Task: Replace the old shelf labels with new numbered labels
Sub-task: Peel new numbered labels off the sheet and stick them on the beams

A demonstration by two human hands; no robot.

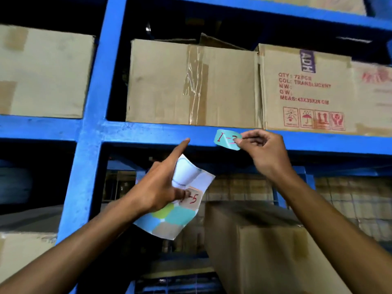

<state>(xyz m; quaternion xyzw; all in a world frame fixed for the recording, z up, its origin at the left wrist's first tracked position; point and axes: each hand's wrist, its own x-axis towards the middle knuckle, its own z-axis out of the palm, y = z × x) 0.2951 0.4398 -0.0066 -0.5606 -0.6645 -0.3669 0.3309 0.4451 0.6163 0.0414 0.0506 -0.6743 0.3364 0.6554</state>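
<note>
Right hand (265, 151) pinches teal label (227, 140) at its right edge; thin, floppy, sticky — hold by edge. Left hand (157, 194) grips sticker sheet (180, 217), forefinger out.

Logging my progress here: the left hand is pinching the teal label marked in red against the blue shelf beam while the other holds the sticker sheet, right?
Not quite: in the head view the right hand pinches the teal label marked in red against the blue shelf beam. The left hand holds the sheet of coloured stickers, its index finger pointing at the beam.
</note>
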